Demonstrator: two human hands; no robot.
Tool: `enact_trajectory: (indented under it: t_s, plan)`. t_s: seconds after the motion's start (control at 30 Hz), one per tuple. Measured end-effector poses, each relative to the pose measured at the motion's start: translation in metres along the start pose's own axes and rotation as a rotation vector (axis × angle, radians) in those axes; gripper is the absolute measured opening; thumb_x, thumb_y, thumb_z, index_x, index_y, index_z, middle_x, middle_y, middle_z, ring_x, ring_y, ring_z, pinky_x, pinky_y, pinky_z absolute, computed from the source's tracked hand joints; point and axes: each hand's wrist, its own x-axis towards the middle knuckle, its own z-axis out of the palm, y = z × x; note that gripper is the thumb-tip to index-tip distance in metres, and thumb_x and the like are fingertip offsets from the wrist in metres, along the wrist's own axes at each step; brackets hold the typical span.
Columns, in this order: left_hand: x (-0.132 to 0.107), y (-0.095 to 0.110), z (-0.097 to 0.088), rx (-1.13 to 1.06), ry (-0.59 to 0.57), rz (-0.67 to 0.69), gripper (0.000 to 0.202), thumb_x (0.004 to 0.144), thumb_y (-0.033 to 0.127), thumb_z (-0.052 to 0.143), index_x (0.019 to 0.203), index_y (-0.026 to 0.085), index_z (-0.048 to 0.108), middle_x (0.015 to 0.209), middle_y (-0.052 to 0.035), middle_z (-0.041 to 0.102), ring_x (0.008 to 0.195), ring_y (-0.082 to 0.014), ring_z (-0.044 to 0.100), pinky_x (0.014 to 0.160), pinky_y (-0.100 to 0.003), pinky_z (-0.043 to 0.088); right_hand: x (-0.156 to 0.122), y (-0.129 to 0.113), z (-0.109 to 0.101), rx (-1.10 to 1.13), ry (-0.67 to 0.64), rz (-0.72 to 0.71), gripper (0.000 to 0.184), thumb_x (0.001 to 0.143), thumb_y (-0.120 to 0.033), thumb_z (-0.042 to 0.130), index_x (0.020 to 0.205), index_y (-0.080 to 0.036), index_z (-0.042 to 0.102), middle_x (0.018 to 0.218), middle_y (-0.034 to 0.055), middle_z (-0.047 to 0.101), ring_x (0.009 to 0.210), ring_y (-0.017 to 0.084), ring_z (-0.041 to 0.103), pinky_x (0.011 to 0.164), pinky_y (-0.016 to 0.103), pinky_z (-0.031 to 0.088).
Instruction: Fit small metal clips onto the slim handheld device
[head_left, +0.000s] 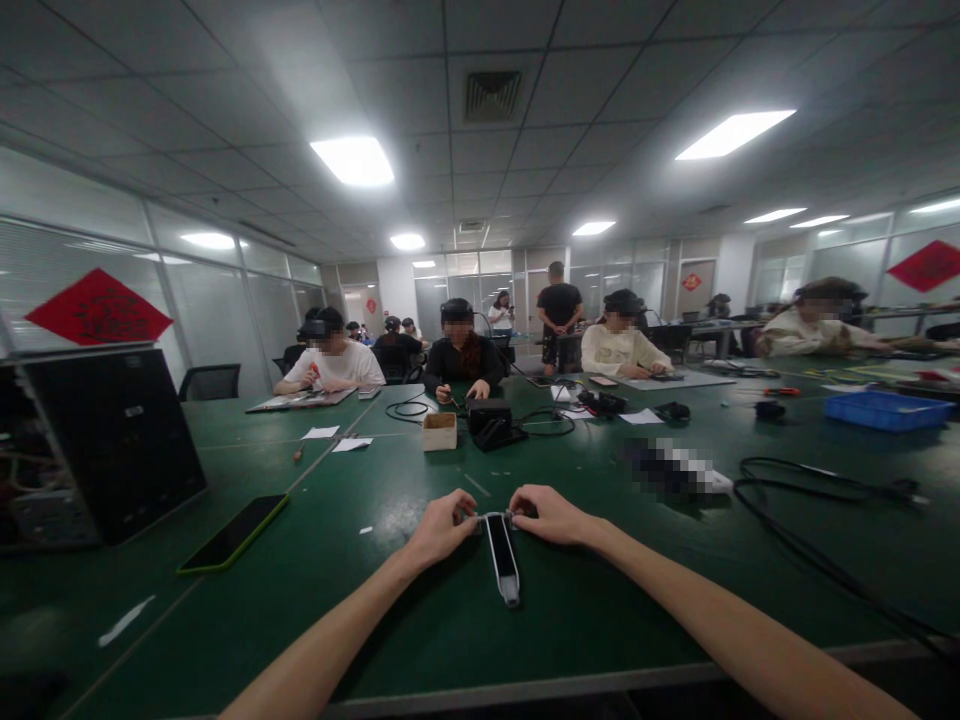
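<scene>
Device (pixel 502 550) lies lengthwise, narrow end pointing nearward and slightly right.

- Green bench (pixel 405 640), glossy, seamed
- Near front edge: slim device (pixel 502 555)
- To the left: PC tower (pixel 124 440), green-edged phone (pixel 234 535), paper scrap (pixel 125 621)
- Farther back: small box (pixel 440 433), white papers (pixel 352 444)
- To the right: blue tray (pixel 885 414), looped black cable (pixel 795 563)

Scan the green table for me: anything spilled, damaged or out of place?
Yes: the black computer case at far left seems uncovered, with wiring exposed; a loose white strip lies nearer, like litter. I see no spill around the slim device.
</scene>
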Motion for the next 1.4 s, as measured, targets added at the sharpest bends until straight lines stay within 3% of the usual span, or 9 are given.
enact_trajectory:
  t_s: [0.2,0.37,0.57,0.67,0.83,0.97,1.07,1.4]
  plan:
    - [-0.001,0.006,-0.001,-0.023,0.041,0.007,0.023,0.080,0.031,0.051,0.096,0.016,0.060,0.091,-0.0036,0.066,0.076,-0.0156,0.060,0.068,-0.025,0.046,-0.001,-0.010,-0.005,-0.049,0.036,0.008,0.023,0.084,-0.036,0.051,0.093,-0.017,0.061,0.094,0.0050,0.060,0.082,0.016,0.055,0.070,0.027,0.045]
    - [0.000,0.004,0.002,0.016,0.069,0.022,0.021,0.082,0.028,0.050,0.096,0.016,0.060,0.087,-0.0034,0.067,0.074,-0.0163,0.061,0.070,-0.027,0.047,0.000,-0.043,-0.003,-0.178,0.121,0.093,0.027,0.086,-0.043,0.047,0.093,-0.019,0.056,0.088,0.0069,0.063,0.078,0.019,0.058,0.067,0.029,0.043]
    - [-0.001,0.003,0.003,-0.025,0.120,0.061,0.019,0.082,0.025,0.049,0.095,0.017,0.060,0.089,-0.0032,0.068,0.077,-0.0161,0.062,0.070,-0.026,0.047,0.001,-0.076,0.017,-0.324,-0.030,0.248,0.050,0.080,-0.059,0.047,0.106,-0.016,0.052,0.097,0.0161,0.064,0.088,0.032,0.061,0.072,0.042,0.046]
    - [-0.001,0.007,0.000,-0.033,0.137,0.071,0.018,0.083,0.025,0.048,0.094,0.017,0.061,0.088,-0.0033,0.068,0.077,-0.0160,0.061,0.071,-0.026,0.047,0.006,-0.078,0.024,-0.327,-0.038,0.261,0.047,0.080,-0.051,0.049,0.110,-0.015,0.052,0.098,0.0173,0.064,0.089,0.033,0.061,0.072,0.044,0.047]
    - [-0.002,0.009,-0.003,-0.028,0.159,0.070,0.018,0.082,0.026,0.048,0.092,0.017,0.060,0.085,-0.0036,0.067,0.074,-0.0160,0.061,0.070,-0.026,0.047,0.016,-0.071,0.025,-0.311,-0.020,0.263,0.037,0.073,-0.036,0.058,0.104,-0.016,0.053,0.101,0.0167,0.062,0.091,0.031,0.061,0.069,0.037,0.047]
    - [-0.002,0.010,-0.007,-0.011,0.150,0.040,0.019,0.082,0.028,0.047,0.091,0.018,0.060,0.083,-0.0035,0.067,0.072,-0.0167,0.060,0.068,-0.027,0.047,0.023,-0.051,0.013,-0.308,0.027,0.291,0.035,0.071,-0.035,0.059,0.100,-0.017,0.052,0.100,0.0165,0.062,0.089,0.031,0.061,0.066,0.035,0.046]
    - [-0.002,0.009,-0.008,-0.002,0.122,0.042,0.020,0.082,0.030,0.047,0.091,0.017,0.060,0.083,-0.0039,0.066,0.071,-0.0167,0.060,0.068,-0.027,0.046,0.029,-0.022,-0.005,-0.332,0.065,0.346,0.036,0.074,-0.036,0.055,0.103,-0.016,0.050,0.102,0.0169,0.061,0.089,0.030,0.061,0.066,0.034,0.046]
    - [0.001,-0.005,0.003,0.006,0.045,0.070,0.019,0.083,0.031,0.048,0.090,0.019,0.060,0.083,-0.0028,0.067,0.073,-0.0165,0.060,0.069,-0.026,0.045,0.062,0.120,-0.058,-0.449,0.222,0.718,0.037,0.084,-0.030,0.049,0.114,-0.009,0.047,0.114,0.0223,0.055,0.106,0.031,0.055,0.082,0.037,0.041]
